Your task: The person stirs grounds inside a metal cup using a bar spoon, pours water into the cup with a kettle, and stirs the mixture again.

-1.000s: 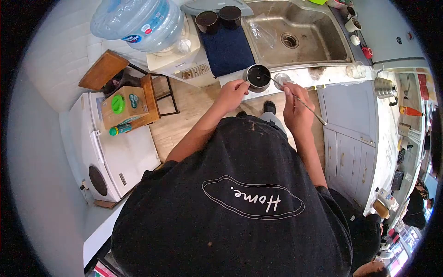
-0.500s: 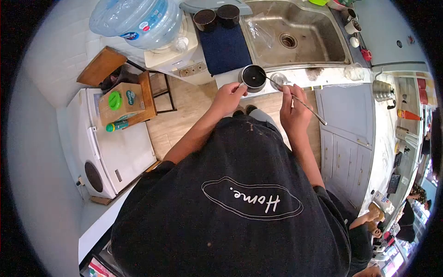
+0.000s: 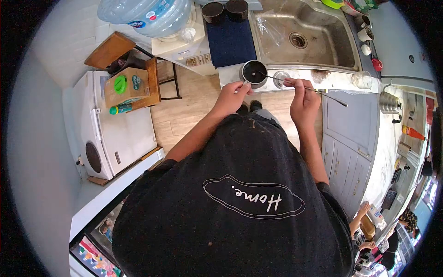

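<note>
My left hand (image 3: 234, 96) grips the side of a round metal cup (image 3: 261, 84) with thumb and fingers. The inside of the cup looks dark, with a small bright spot in it; whether that is liquid I cannot tell. Between the fingers of my right hand (image 3: 305, 105) is a long, thin bar spoon (image 3: 334, 99) with a twisted handle. It slants to the left, and its far end reaches into the cup. On the counter between my hands stands a small clear glass (image 3: 280, 79), close to the cup.
A steel sink (image 3: 309, 60) lies beyond the counter. Two dark cups (image 3: 213, 13) stand by a navy cloth (image 3: 230, 44). At the left are a water dispenser (image 3: 177, 48) and a chair (image 3: 154, 78) bearing a box (image 3: 131, 87). A gooseneck kettle (image 3: 390, 102) stands right; another person's hands (image 3: 364, 210) show lower right.
The bar spoon lies flatter, and my right hand has shifted slightly right and down. My left hand still holds the cup. The whole view has shifted a little.
</note>
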The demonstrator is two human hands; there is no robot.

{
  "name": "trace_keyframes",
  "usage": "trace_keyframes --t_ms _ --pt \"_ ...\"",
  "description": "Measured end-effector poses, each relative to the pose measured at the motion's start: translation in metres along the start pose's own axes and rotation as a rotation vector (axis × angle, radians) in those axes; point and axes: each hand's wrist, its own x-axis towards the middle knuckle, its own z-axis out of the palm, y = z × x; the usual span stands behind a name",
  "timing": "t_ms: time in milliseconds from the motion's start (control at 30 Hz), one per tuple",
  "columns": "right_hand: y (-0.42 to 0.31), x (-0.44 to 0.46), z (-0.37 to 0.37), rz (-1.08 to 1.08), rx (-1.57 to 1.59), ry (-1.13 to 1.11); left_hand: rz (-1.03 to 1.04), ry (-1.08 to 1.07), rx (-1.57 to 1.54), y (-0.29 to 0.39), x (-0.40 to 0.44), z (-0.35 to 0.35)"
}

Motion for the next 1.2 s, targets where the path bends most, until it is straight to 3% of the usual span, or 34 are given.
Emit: trace_keyframes --t_ms 367,533,1200 --pt "0.033 0.028 -0.019 0.132 0.271 -0.237 -0.113 0.082 -0.176 0.005 -0.006 0.01" --pt "0.044 0.036 -0.021 0.142 0.336 -0.346 -0.011 0.121 -0.203 -0.011 -0.009 0.016" --pt "0.079 0.032 -0.036 0.343 0.784 -0.397 -0.088 0.206 -0.202 0.002 -0.013 0.022"
